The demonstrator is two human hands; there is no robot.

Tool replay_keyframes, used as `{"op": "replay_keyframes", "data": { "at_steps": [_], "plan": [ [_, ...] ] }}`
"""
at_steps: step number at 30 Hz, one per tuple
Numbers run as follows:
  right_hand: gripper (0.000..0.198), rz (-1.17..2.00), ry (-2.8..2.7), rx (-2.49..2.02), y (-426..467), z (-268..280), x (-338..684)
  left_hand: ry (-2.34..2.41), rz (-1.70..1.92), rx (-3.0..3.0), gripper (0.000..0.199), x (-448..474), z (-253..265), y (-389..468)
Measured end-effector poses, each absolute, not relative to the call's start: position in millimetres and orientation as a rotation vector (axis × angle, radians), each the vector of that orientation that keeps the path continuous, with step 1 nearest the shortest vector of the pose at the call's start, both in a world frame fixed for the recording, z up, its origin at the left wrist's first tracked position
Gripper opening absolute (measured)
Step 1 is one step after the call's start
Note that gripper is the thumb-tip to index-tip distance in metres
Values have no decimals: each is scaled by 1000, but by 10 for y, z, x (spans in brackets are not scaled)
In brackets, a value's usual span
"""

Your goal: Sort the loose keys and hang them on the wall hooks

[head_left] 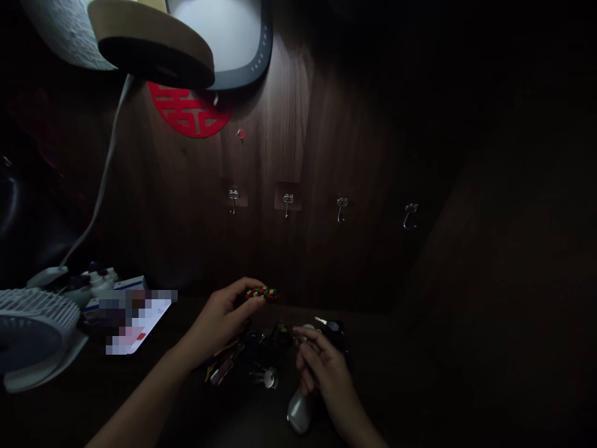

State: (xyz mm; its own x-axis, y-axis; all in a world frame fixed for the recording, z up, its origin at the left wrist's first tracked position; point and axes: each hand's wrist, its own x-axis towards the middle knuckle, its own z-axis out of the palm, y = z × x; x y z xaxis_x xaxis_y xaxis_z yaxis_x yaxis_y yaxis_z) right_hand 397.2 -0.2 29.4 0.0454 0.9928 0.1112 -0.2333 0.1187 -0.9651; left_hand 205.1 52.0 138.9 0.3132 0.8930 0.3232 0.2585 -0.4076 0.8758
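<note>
My left hand (232, 316) pinches a braided cord (262, 292) in red, yellow, green and blue between thumb and fingers. To its right, my right hand (323, 361) is closed at the fingertips; what it grips is too dark and small to make out. Below and between the hands lies a bunch of silver keys (268, 377). A key with a dark head (329, 324) rests just beyond my right fingers. A pinkish, slim item (222, 372) lies under my left wrist. A smooth silver, rounded object (299, 413) is beside my right hand, on its near side.
Several metal hooks, one of them a clear-backed hook (288, 200), are fixed to the dark wooden wall (289, 143). A lamp (153, 46) and a red paper cut-out (191, 115) are above. On the left stand a white fan (40, 336), small bottles (99, 283) and a white cable (109, 155).
</note>
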Motion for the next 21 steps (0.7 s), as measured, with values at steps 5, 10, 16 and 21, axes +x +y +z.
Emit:
{"op": "replay_keyframes", "data": {
  "at_steps": [5,10,16,21],
  "plan": [
    [49,1195,-1146,-948,-14,251,3999,971,1100,2116,25,2020,1665,668],
    [48,1144,-1167,-986,-6,238,4057,1040,1165,2292,25,1970,1918,850],
    [46,1140,-1210,-1082,-16,237,4024,1177,1335,2379,26,1888,2132,1088],
    [47,1150,-1267,-1136,-31,206,3965,1175,1461,2430,27,1860,2288,1323]
  ]
}}
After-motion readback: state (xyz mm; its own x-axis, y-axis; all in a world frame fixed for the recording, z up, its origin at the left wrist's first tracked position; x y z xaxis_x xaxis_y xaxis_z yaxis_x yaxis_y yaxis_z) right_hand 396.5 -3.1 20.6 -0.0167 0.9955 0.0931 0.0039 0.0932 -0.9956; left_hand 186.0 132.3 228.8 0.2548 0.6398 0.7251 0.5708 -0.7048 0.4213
